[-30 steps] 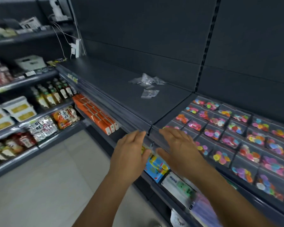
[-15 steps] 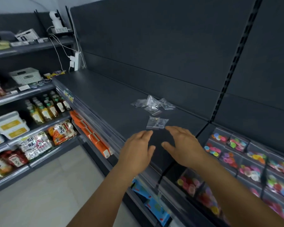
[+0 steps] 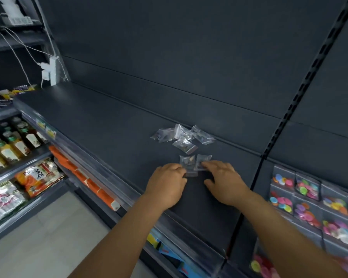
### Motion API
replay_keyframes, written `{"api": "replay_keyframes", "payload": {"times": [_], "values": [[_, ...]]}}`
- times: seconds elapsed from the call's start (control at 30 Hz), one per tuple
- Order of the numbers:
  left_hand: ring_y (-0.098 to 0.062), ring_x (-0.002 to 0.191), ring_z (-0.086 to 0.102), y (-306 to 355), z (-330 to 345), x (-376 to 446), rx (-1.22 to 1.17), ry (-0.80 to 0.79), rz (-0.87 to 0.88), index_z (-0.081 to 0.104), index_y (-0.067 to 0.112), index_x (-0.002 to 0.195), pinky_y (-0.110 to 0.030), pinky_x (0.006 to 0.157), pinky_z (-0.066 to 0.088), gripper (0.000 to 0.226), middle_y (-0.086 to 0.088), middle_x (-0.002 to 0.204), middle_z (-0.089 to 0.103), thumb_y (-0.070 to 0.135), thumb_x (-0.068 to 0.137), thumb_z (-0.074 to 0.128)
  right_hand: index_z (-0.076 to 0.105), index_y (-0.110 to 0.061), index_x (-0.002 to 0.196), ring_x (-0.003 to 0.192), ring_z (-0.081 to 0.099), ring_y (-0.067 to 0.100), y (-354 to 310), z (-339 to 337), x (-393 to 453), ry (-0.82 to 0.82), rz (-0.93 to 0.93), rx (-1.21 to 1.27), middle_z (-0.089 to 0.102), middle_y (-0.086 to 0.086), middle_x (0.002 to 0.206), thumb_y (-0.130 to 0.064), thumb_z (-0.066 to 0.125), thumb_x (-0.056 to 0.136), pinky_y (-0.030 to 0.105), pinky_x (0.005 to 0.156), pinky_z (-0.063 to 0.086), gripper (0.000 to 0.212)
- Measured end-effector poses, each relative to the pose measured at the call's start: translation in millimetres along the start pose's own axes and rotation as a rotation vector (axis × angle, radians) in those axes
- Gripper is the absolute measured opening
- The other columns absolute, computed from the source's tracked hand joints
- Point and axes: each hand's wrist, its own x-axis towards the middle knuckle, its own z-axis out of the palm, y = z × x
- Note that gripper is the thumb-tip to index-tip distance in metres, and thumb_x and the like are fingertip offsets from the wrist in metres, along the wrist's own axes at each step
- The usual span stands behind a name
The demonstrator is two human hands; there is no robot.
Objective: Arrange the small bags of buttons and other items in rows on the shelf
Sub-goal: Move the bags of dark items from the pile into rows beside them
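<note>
both hands have reached forward onto the dark shelf point(image 3: 100, 125) since half a second ago. left hand point(image 3: 166, 185) curls on one small clear bag point(image 3: 187, 162); right hand point(image 3: 225, 180) lies flat, fingertips on the bag beside it point(image 3: 204, 160). bare shelf stretches left. behind, a loose pile of bags point(image 3: 183, 136); far right, rows of coloured button bags point(image 3: 309, 199).

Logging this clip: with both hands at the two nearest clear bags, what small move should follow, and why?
Probably slide the two nearest bags apart into a straight pair: the left hand and right hand touch them, they overlap, and the loose pile behind awaits sorting.
</note>
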Motion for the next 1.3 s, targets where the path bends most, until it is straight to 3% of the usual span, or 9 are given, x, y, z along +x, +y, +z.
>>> {"api": "replay_keyframes", "payload": {"times": [0.23, 0.43, 0.6, 0.67, 0.77, 0.87, 0.97, 1.1, 1.3], "values": [[-0.017, 0.107, 0.048, -21.3, -3.4, 22.5, -0.065, 0.063, 0.064, 0.065, 0.015, 0.112, -0.029, 0.085, 0.045, 0.026, 0.002, 0.109, 0.057, 0.029, 0.093, 0.055, 0.059, -0.022, 0.118, 0.113, 0.049, 0.025, -15.5, 3.7, 18.5, 0.247, 0.118, -0.004, 0.055, 0.006, 0.116, -0.021, 0.053, 0.091, 0.032, 0.086, 0.044, 0.028], [-0.018, 0.1, 0.051, -27.5, -3.8, 31.4, 0.014, 0.09, 0.221, 0.065, 0.011, 0.095, -0.03, 0.075, 0.048, 0.019, -0.001, 0.1, 0.058, 0.016, 0.094, 0.047, 0.068, -0.019, 0.1, 0.097, 0.057, 0.025, -22.1, 9.6, 23.4, 0.366, 0.153, -0.03, 0.06, 0.006, 0.101, -0.023, 0.049, 0.094, 0.028, 0.072, 0.04, 0.021], [-0.013, 0.081, 0.05, -28.6, -13.6, 34.9, -0.371, 0.173, 0.129, 0.054, 0.014, 0.08, -0.024, 0.065, 0.039, 0.007, 0.006, 0.082, 0.055, 0.015, 0.086, 0.052, 0.068, -0.017, 0.094, 0.097, 0.049, 0.012, -26.9, 0.9, 14.1, 0.589, 0.18, 0.234, 0.056, -0.001, 0.098, -0.02, 0.054, 0.092, 0.016, 0.08, 0.036, 0.014], [-0.008, 0.07, 0.055, -23.7, -21.2, 41.1, -0.571, 0.138, 0.046, 0.053, 0.019, 0.081, -0.019, 0.06, 0.042, 0.007, 0.01, 0.075, 0.058, 0.015, 0.087, 0.051, 0.06, -0.023, 0.083, 0.075, 0.054, -0.002, -28.4, -8.8, 8.7, 0.618, 0.238, 0.39, 0.061, -0.01, 0.079, -0.022, 0.05, 0.093, 0.004, 0.062, 0.036, 0.014], [-0.002, 0.069, 0.059, -9.3, -27.5, 52.2, -0.782, 0.078, -0.008, 0.052, 0.025, 0.082, -0.008, 0.056, 0.041, 0.013, 0.011, 0.075, 0.067, 0.02, 0.092, 0.047, 0.055, -0.025, 0.073, 0.05, 0.053, -0.001, -27.7, -22.1, -1.8, 0.67, 0.305, 0.578, 0.059, -0.011, 0.053, -0.024, 0.048, 0.093, 0.009, 0.047, 0.038, 0.022], [-0.009, 0.078, 0.065, 10.0, -26.3, 59.6, -0.94, 0.002, -0.019, 0.055, 0.019, 0.088, -0.024, 0.07, 0.054, 0.014, 0.006, 0.079, 0.073, 0.02, 0.096, 0.044, 0.058, -0.022, 0.073, 0.057, 0.06, 0.011, -21.2, -29.9, -17.9, 0.727, 0.346, 0.686, 0.064, -0.008, 0.058, -0.024, 0.049, 0.093, 0.027, 0.058, 0.051, 0.021], [-0.017, 0.082, 0.067, 32.0, -21.8, 62.5, -0.996, -0.059, -0.035, 0.058, 0.015, 0.093, -0.042, 0.073, 0.058, 0.015, -0.003, 0.086, 0.072, 0.022, 0.096, 0.044, 0.057, -0.022, 0.071, 0.045, 0.052, 0.004, -8.5, -36.3, -40.9, 0.805, 0.381, 0.695, 0.062, -0.012, 0.053, -0.021, 0.05, 0.092, 0.02, 0.048, 0.045, 0.023], [-0.004, 0.059, 0.062, 70.5, -16.6, 59.0, -1.03, -0.098, 0.015, 0.059, 0.013, 0.093, -0.032, 0.06, 0.059, 0.018, 0.001, 0.083, 0.071, 0.023, 0.097, 0.045, 0.06, -0.021, 0.072, 0.045, 0.052, 0.004, 6.1, -42.7, -80.4, 0.817, 0.416, 0.793, 0.065, -0.01, 0.057, -0.015, 0.052, 0.092, 0.02, 0.046, 0.047, 0.022], [-0.034, 0.087, 0.065, 159.9, -15.1, 37.8, -1.119, -0.333, 0.112, 0.063, 0.01, 0.091, -0.043, 0.072, 0.059, 0.028, -0.018, 0.096, 0.068, 0.031, 0.098, 0.045, 0.066, -0.018, 0.076, 0.055, 0.059, 0.008, 38.8, -52.6, -146.1, 0.878, 0.532, 0.687, 0.066, -0.003, 0.063, -0.021, 0.057, 0.09, 0.026, 0.055, 0.051, 0.016]]}}
